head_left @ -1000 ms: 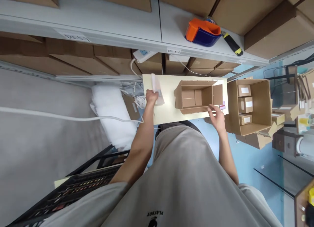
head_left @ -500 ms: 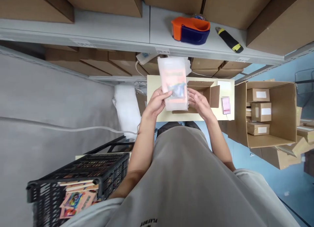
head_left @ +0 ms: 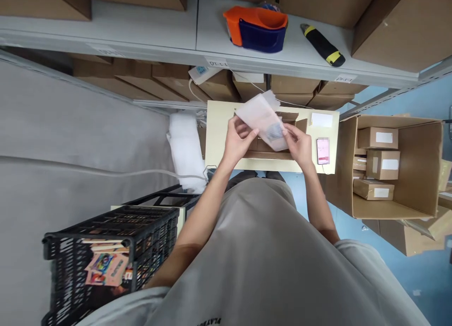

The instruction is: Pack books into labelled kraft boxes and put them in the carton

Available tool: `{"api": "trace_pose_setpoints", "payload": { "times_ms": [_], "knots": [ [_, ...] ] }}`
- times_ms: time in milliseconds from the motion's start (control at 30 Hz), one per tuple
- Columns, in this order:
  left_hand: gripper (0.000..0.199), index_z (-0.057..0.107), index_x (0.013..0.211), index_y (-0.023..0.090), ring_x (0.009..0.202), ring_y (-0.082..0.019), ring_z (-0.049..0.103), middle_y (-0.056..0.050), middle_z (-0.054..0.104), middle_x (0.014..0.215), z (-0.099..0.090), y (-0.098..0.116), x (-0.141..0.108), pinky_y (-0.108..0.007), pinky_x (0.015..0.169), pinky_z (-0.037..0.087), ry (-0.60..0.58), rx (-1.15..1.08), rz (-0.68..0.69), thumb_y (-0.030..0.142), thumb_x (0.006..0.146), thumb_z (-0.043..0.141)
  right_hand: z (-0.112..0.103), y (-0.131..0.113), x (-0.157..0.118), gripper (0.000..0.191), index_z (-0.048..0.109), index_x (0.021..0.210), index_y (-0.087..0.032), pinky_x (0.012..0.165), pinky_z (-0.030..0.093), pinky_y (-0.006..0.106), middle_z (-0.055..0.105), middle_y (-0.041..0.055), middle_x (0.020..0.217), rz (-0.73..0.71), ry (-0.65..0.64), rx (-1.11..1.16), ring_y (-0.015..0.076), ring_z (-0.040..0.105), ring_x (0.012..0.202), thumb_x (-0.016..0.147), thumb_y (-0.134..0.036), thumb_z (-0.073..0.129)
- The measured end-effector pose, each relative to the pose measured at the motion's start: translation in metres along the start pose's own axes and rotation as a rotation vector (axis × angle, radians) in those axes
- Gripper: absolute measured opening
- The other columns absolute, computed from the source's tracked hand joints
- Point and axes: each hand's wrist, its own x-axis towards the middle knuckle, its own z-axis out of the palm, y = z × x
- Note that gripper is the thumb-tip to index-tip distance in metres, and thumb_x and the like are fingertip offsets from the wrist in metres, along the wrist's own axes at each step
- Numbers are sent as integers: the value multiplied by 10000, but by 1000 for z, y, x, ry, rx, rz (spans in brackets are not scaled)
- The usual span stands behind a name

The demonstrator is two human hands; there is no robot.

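A flat pink item wrapped in translucent white packing foam is held tilted between my two hands. My left hand grips its left edge, thumb on top and fingers beneath. At the lower right edge, my right hand pinches the wrap between thumb and fingers. Some dark printing shows faintly through the foam. Below the packet lies an open cardboard box, partly hidden by it, on the pale yellow table.
A phone and a white paper lie on the table's right side. A large carton with several small boxes stands right. At left are a white foam roll and black crate. An orange-blue tape dispenser and cutter sit on the shelf.
The packet has turned from upright to slanting and lies lower over the box. My right hand, beside its edge before, now pinches it.
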Motion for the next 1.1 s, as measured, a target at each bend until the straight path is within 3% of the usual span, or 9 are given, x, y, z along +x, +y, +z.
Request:
{"api": "trace_pose_setpoints", "payload": {
  "times_ms": [100, 167, 267, 400, 633, 800, 933, 1033, 1100],
  "knots": [
    [1034, 364, 1714, 296, 1717, -404, 363, -162, 326, 1859, -2, 28, 9, -556, 1380, 392, 35, 327, 205, 671, 903, 884, -17, -19, 10, 384, 804, 1412, -300, 1169, 615, 492, 825, 25, 1442, -132, -107, -389, 307, 781, 1318, 1169, -383, 519],
    [1067, 362, 1750, 298, 1762, -418, 246, -142, 282, 1889, -2, 44, 15, -585, 1425, 286, -35, 502, 302, 616, 890, 909, -21, -27, 17, 395, 806, 1409, -275, 1130, 620, 469, 825, 41, 1446, -215, -186, -563, 303, 784, 1305, 1160, -274, 499],
    [772, 557, 1659, 270, 1641, -405, 473, -132, 564, 1726, -2, 54, 22, -612, 1408, 296, -251, 650, 332, 476, 967, 830, -19, -32, 24, 417, 795, 1425, -268, 1081, 622, 440, 824, 52, 1452, -257, -258, -698, 302, 781, 1313, 1149, -215, 487],
    [331, 813, 1330, 240, 1253, -332, 750, -99, 819, 1295, -1, 42, 27, -491, 1193, 543, -398, 712, 240, 309, 1065, 627, -7, -30, 27, 424, 764, 1459, -278, 1030, 623, 419, 816, 63, 1466, -182, -299, -786, 317, 781, 1305, 1160, -226, 467],
    [395, 850, 1317, 252, 1245, -353, 767, -131, 838, 1282, 16, -1, 39, -434, 1055, 585, -528, 920, 63, 233, 1066, 547, 28, -14, 44, 414, 769, 1399, -203, 1057, 598, 475, 841, 202, 1326, 44, -528, -1001, 381, 797, 1253, 1132, -174, 455],
    [412, 859, 1313, 258, 1234, -375, 781, -156, 851, 1250, 23, -13, 39, -463, 1054, 597, -629, 981, -4, 227, 1037, 555, 42, 3, 51, 416, 788, 1413, -220, 1101, 579, 444, 817, 202, 1392, 134, -583, -1022, 374, 761, 1349, 1105, -159, 516],
    [465, 814, 1382, 186, 1306, -371, 761, -192, 801, 1396, 23, -18, 36, -502, 1143, 598, -615, 931, -8, 151, 1002, 549, 44, 11, 53, 482, 741, 1517, -201, 1124, 580, 451, 797, 217, 1438, 208, -597, -984, 373, 746, 1387, 1093, -142, 521],
    [520, 705, 1515, 126, 1519, -344, 634, -196, 630, 1666, 14, -23, 28, -506, 1315, 497, -478, 785, 154, 153, 1019, 549, 33, 14, 44, 529, 668, 1602, -156, 1157, 582, 497, 771, 231, 1487, 217, -511, -920, 384, 740, 1394, 1094, -158, 521],
    [497, 676, 1536, 156, 1603, -323, 548, -167, 563, 1732, 0, -26, 17, -514, 1374, 435, -345, 658, 299, 197, 1061, 534, 18, 16, 29, 510, 672, 1585, -148, 1205, 568, 501, 748, 203, 1536, 99, -365, -811, 359, 722, 1420, 1102, -186, 512]
  ]
}}
